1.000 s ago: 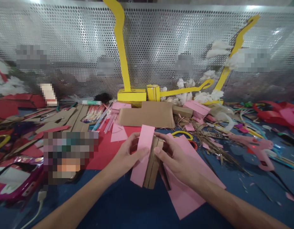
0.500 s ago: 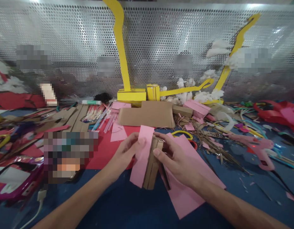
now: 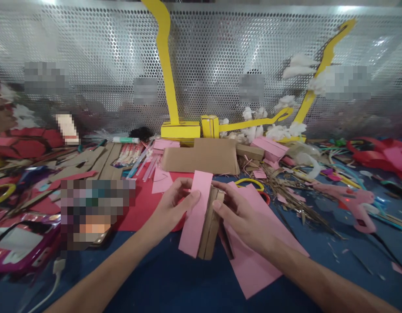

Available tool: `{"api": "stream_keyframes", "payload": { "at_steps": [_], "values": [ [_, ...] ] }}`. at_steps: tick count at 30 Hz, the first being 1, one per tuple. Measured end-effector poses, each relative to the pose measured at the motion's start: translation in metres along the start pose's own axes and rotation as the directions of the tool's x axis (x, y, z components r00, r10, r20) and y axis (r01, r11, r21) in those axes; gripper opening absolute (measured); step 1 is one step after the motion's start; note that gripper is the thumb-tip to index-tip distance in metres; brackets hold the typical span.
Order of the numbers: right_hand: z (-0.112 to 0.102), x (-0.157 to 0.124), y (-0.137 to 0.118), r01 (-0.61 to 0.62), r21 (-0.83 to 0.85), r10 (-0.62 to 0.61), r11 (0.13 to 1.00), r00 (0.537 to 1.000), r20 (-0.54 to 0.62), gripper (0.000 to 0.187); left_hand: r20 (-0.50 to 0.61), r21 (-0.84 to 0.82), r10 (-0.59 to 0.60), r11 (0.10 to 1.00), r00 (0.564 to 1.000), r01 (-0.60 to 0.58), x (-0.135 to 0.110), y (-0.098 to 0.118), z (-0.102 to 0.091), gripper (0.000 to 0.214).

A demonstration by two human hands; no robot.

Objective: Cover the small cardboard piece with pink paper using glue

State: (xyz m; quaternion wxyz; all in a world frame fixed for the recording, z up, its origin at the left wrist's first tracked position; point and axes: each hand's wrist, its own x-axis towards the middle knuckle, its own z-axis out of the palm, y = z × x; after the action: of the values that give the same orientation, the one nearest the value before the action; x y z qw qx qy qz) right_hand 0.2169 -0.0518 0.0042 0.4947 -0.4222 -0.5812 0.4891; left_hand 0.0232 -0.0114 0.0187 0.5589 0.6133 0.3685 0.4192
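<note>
My left hand (image 3: 176,206) pinches a strip of pink paper (image 3: 196,217), its thumb lying on the near face. The strip runs along the left side of a narrow cardboard box (image 3: 211,230); whether it is stuck there I cannot tell. My right hand (image 3: 236,211) grips that box from the right, thumb on its front and fingers behind, partly hidden. Beneath my right hand a large sheet of pink paper (image 3: 253,269) lies on the blue table. Scissors (image 3: 251,182) with yellow handles lie just beyond the sheet.
A pink glue gun (image 3: 351,200) with its cord is at the right. Behind stand yellow box shapes (image 3: 180,130) and a cut cardboard piece (image 3: 201,161). Brown scraps (image 3: 299,204) litter the right side. A purple case (image 3: 28,256) and white cable (image 3: 57,271) are at the left.
The pink strip and cardboard box have shifted very slightly right in my hands, and my left thumb has moved a little. At the far left edge, part of a person has come into view.
</note>
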Motion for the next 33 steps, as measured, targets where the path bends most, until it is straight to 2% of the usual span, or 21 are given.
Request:
{"api": "stream_keyframes", "payload": {
  "at_steps": [2, 4, 8, 10, 14, 16, 19, 25, 29, 33],
  "values": [
    [0.001, 0.000, -0.002, -0.002, -0.008, 0.002, 1.000, 1.000, -0.027, 0.043, 0.120, -0.059, -0.121, 0.990, 0.985, 0.128, -0.002, 0.001, 0.000, 0.043],
    [0.001, -0.001, -0.005, -0.045, -0.029, 0.043, 0.999, 0.997, -0.063, 0.044, 0.230, -0.095, -0.225, 0.963, 0.947, 0.252, -0.005, 0.002, 0.000, 0.051],
    [-0.002, -0.001, -0.013, -0.143, -0.046, 0.140, 0.989, 0.988, -0.069, 0.039, 0.304, -0.104, -0.316, 0.927, 0.899, 0.360, -0.008, 0.003, -0.002, 0.058],
    [-0.004, 0.001, -0.013, -0.125, -0.021, 0.122, 0.992, 0.988, -0.095, 0.033, 0.327, -0.117, -0.341, 0.911, 0.881, 0.396, -0.009, 0.003, -0.003, 0.059],
    [-0.009, 0.006, -0.007, -0.004, 0.006, 0.005, 1.000, 0.986, -0.169, 0.024, 0.385, -0.162, -0.379, 0.870, 0.841, 0.466, -0.010, 0.003, -0.003, 0.061],
    [-0.011, 0.008, -0.003, 0.035, 0.003, -0.034, 0.999, 0.986, -0.164, 0.027, 0.407, -0.163, -0.393, 0.857, 0.825, 0.489, -0.010, 0.003, -0.003, 0.058],
    [-0.012, 0.009, -0.002, 0.033, 0.003, -0.032, 0.999, 0.986, -0.164, 0.032, 0.406, -0.154, -0.395, 0.859, 0.824, 0.488, -0.010, 0.003, -0.003, 0.056],
    [-0.013, 0.009, -0.006, 0.037, 0.036, -0.030, 0.999, 0.985, -0.168, 0.028, 0.406, -0.167, -0.412, 0.844, 0.816, 0.509, -0.009, 0.004, -0.003, 0.055],
    [-0.015, 0.008, -0.004, 0.089, 0.032, -0.081, 0.996, 0.978, -0.193, 0.026, 0.376, -0.179, -0.407, 0.850, 0.833, 0.496, -0.010, 0.006, -0.003, 0.054],
    [-0.015, 0.008, -0.005, 0.062, 0.108, -0.043, 0.992, 0.984, -0.172, 0.022, 0.381, -0.156, -0.401, 0.860, 0.833, 0.486, -0.010, 0.007, -0.004, 0.056]
  ]
}}
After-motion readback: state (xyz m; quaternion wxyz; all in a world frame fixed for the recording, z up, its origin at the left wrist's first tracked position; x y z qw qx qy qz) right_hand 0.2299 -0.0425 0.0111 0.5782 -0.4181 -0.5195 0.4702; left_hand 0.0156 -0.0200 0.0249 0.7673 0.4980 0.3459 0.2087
